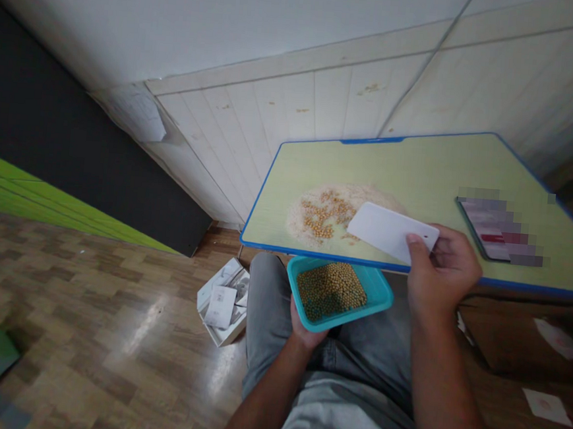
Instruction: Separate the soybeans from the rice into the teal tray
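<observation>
My left hand (308,328) supports a teal plastic basket (381,301) from below, in front of the table edge and above my lap. Soybeans (333,287) cover the bottom of the basket. Between thumb and fingers, my right hand (443,273) grips a flat white scraper (387,229) with a small hole near its held end. The scraper's far end reaches over a spread of pale, rice-like grains (367,194) on the tabletop. More yellow soybeans (321,216) lie among these grains, left of the scraper. The fingers of my left hand are mostly hidden under the basket.
The pale green folding table (434,163) has a blue rim and stands close to the wall. A phone (498,231) lies on its right side. On the wooden floor, a white box (223,302) with papers sits left of my legs. A cardboard box (519,338) is under the table.
</observation>
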A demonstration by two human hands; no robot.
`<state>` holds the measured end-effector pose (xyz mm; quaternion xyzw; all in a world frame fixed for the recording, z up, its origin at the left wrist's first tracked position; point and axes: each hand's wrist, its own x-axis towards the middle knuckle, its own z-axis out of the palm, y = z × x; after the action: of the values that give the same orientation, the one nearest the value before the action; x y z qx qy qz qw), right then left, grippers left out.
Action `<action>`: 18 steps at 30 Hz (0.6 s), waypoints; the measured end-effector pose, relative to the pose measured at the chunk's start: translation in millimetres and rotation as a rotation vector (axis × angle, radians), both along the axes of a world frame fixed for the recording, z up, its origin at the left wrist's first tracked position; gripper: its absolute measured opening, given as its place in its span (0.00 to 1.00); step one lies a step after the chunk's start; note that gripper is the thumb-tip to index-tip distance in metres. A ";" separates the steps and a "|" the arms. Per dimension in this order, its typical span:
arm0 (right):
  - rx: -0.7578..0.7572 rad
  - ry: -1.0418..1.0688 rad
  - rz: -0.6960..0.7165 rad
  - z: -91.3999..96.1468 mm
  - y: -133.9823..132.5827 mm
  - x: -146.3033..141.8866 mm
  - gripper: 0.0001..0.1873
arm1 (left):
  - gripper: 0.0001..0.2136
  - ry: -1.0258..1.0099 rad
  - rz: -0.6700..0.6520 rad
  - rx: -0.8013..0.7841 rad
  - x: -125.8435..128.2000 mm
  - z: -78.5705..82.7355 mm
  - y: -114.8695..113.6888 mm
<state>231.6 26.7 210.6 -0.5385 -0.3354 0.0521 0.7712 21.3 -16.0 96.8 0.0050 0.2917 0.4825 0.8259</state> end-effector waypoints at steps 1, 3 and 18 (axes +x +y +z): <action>0.003 0.001 0.003 -0.3 0.1 -0.1 0.14 | 0.22 0.011 0.010 -0.026 0.2 -0.9 -0.3; -0.002 -0.002 0.019 -0.7 0.0 -0.1 0.15 | 0.22 0.030 0.024 -0.065 0.9 -2.4 -0.7; -0.032 -0.026 0.051 -3.1 1.3 -1.4 0.14 | 0.23 0.018 0.025 -0.065 -0.2 -11.3 -0.7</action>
<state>230.1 28.0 207.5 -0.5427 -0.3582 0.0703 0.7565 21.1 -16.7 85.5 -0.0212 0.3149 0.4827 0.8169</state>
